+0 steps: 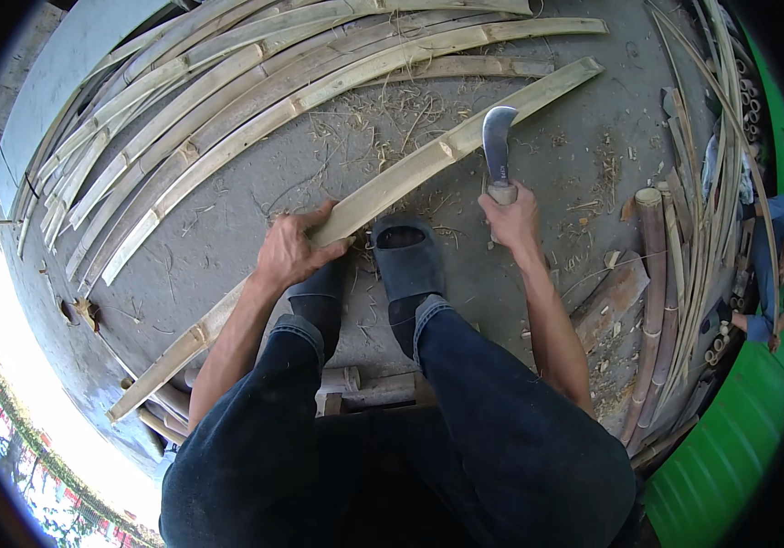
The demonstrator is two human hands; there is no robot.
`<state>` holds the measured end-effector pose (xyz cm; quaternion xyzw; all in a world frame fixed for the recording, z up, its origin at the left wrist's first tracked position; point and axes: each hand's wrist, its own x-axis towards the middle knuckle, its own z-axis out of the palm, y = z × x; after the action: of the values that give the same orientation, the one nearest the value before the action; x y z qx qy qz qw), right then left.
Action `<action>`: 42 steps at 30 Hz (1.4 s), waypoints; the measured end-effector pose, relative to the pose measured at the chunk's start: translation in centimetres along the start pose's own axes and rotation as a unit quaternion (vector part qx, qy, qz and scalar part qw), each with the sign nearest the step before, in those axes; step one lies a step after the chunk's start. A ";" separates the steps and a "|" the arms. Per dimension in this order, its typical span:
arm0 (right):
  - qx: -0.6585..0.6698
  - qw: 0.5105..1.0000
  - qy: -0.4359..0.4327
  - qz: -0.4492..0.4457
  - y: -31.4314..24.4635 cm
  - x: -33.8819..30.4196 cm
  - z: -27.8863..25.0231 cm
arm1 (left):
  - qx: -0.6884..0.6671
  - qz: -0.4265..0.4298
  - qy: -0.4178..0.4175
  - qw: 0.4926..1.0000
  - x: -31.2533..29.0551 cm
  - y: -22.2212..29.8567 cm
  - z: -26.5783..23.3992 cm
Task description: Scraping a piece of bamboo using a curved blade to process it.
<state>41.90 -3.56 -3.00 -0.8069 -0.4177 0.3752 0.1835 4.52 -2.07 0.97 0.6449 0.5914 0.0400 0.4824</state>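
1. Evidently pinned for steadiness: left hand (293,251) pressed down on the long bamboo strip (428,157), fingers spread and curled over its upper edge, thumb along the near side.
2. Running diagonally past those fingers, from a low end beyond the wrist up to a far end well beyond the fingertips; resting flat on the concrete floor (227,247).
3. Wrapped tight round a pale handle: right hand (512,219), fingers pressed together in a full fist on the curved knife (498,146).
4. Pointing away from the knuckles, blade upright, hooked tip just beside the strip's edge, seemingly touching it; likely held so to bite into the bamboo.
5. Planted just beside the left fingertips: a dark slipper (407,256), close against the strip, probably bracing it.
6. Both forearms reaching forward and down from the knees, left wrist bent flat, right wrist nearly straight.
7. Fanned out well beyond both hands: a pile of split bamboo slats (227,82); round bamboo poles (657,301) to the outside of the right fist.
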 end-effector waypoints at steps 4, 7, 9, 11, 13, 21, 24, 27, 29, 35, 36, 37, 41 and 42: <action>-0.025 0.992 -0.103 -0.070 0.9 -2.1 2.0 | -0.026 0.014 0.004 1.000 -0.4 -1.5 0.0; 0.090 0.993 -0.045 0.066 -0.6 0.6 -0.4 | -0.049 0.008 -0.005 0.999 -0.9 -1.8 0.2; 0.007 0.997 -0.078 0.003 -1.7 -1.5 0.1 | -0.036 0.022 0.011 0.999 -0.5 -1.7 0.3; -0.084 0.977 -0.108 -0.165 -0.5 -4.5 2.4 | -0.049 0.033 0.009 0.998 -0.1 -2.1 0.5; -0.052 0.987 -0.097 -0.118 -1.1 -3.8 2.6 | -0.059 0.033 0.013 0.998 -0.4 -1.8 -0.1; -0.057 0.975 -0.133 -0.170 -3.0 -7.2 3.5 | -0.050 0.021 -0.019 0.998 0.1 0.5 -0.9; 0.026 0.995 -0.098 -0.023 -3.4 -4.0 2.1 | -0.042 0.082 -0.061 0.994 -0.2 1.6 -2.6; 0.043 0.995 -0.088 0.007 -2.8 -4.1 2.6 | 0.001 0.148 -0.027 0.989 -0.3 -1.0 -1.9; -0.076 0.970 -0.206 -0.104 -3.1 -6.4 2.9 | -0.020 0.142 -0.038 0.989 0.0 -0.4 -1.9; 0.348 0.929 -0.120 0.020 -2.3 -4.7 3.7 | 0.048 0.134 0.016 0.990 0.2 1.0 -0.4; 0.476 0.877 -0.066 0.020 -3.1 -4.3 3.7 | 0.092 0.152 0.040 0.983 0.4 1.5 -0.2; 0.475 0.877 -0.068 0.023 -3.3 -4.2 4.1 | 0.134 0.189 0.079 0.970 0.3 1.5 0.6; 0.589 0.785 -0.191 0.026 -4.4 -3.0 6.0 | 0.235 0.250 0.115 0.932 -0.1 1.8 3.3; 0.632 0.737 -0.236 0.041 -4.7 -2.9 6.7 | 0.234 0.245 0.117 0.933 -0.1 1.7 3.3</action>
<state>33.26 -3.31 -3.22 -0.4069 -0.0806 0.7388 0.5311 7.76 -3.74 0.44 0.8552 0.4600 0.0929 0.2202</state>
